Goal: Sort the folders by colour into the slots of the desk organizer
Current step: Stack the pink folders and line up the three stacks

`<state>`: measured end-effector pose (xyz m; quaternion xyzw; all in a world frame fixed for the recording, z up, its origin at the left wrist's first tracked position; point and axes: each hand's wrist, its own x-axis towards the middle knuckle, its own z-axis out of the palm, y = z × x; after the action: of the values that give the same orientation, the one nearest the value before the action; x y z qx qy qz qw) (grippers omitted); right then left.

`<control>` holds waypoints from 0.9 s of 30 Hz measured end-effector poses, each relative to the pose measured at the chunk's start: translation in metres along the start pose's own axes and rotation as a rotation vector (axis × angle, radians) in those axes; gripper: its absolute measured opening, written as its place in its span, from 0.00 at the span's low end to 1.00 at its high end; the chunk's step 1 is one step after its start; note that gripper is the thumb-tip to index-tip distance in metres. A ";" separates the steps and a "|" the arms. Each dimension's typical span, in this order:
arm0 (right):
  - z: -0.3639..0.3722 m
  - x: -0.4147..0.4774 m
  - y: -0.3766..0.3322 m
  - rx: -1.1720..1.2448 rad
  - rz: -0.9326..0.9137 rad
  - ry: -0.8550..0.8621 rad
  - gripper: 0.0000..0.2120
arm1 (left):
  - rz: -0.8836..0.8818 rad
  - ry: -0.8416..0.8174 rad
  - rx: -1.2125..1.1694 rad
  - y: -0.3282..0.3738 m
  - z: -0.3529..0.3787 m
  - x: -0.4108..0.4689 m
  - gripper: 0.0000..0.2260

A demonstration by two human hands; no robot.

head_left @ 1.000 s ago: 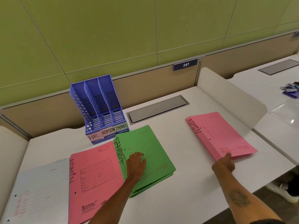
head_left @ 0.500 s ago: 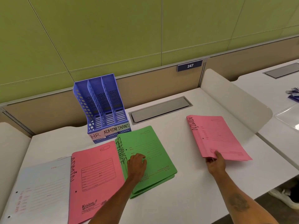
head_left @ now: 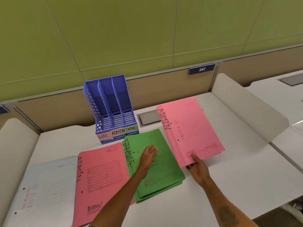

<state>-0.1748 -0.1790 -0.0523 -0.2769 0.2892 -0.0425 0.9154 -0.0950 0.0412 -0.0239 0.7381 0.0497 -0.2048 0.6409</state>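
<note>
A blue three-slot desk organizer [head_left: 113, 108] stands at the back of the desk, labelled HR, ADMIN and FINANCE; its slots look empty. My right hand [head_left: 196, 164] pinches the near edge of a pink ADMIN folder [head_left: 188, 128] and holds it lifted and tilted above the desk. My left hand [head_left: 148, 154] hovers with relaxed fingers over the green FINANCE folders [head_left: 164, 174], two stacked. Another pink ADMIN folder [head_left: 101, 182] lies left of them, and a pale blue folder [head_left: 44, 192] lies at the far left.
A grey cable flap [head_left: 148, 117] sits in the white desk [head_left: 237, 185] behind the folders. Curved white dividers [head_left: 249, 108] bound the desk on both sides. A partition with a 247 plate [head_left: 202, 69] rises behind the organizer.
My right hand gripped the pink folder, lifted it off the desk and carried it left toward the organizer. My left hand rose off the green folders.
</note>
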 end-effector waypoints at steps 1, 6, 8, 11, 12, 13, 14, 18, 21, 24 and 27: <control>0.004 0.000 0.005 -0.032 0.020 -0.028 0.14 | -0.022 -0.006 -0.074 0.004 -0.001 0.003 0.23; 0.025 0.001 0.029 -0.255 0.089 -0.124 0.16 | -0.046 0.057 -0.398 0.018 -0.010 0.014 0.21; 0.030 0.000 0.038 -0.347 0.123 -0.172 0.16 | -0.052 0.139 -0.464 0.021 -0.016 0.017 0.21; 0.034 -0.001 0.049 -0.445 0.170 -0.248 0.17 | -0.082 0.290 -0.488 0.020 -0.028 0.019 0.27; 0.036 -0.001 0.053 -0.483 0.188 -0.271 0.18 | -0.086 0.328 -0.495 0.018 -0.032 0.018 0.28; 0.037 -0.001 0.056 -0.522 0.203 -0.289 0.19 | -0.082 0.354 -0.510 0.016 -0.037 0.018 0.27; 0.038 -0.001 0.060 -0.557 0.216 -0.303 0.20 | -0.068 0.368 -0.523 0.014 -0.041 0.017 0.26; 0.041 0.005 0.065 -0.594 0.199 -0.339 0.17 | 0.004 0.392 -0.521 0.011 -0.059 0.011 0.24; 0.044 0.014 0.059 -0.422 0.139 -0.258 0.16 | 0.020 0.408 -0.516 0.007 -0.078 0.007 0.23; 0.053 0.023 0.044 -0.306 0.096 -0.188 0.17 | 0.011 0.382 -0.518 -0.002 -0.102 -0.001 0.19; 0.066 0.029 0.041 -0.570 0.080 -0.151 0.17 | -0.006 0.333 -0.518 -0.011 -0.125 -0.012 0.16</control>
<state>-0.1176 -0.1200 -0.0440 -0.5137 0.2311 0.0974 0.8205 -0.0802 0.1662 -0.0181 0.5736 0.2070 -0.0634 0.7900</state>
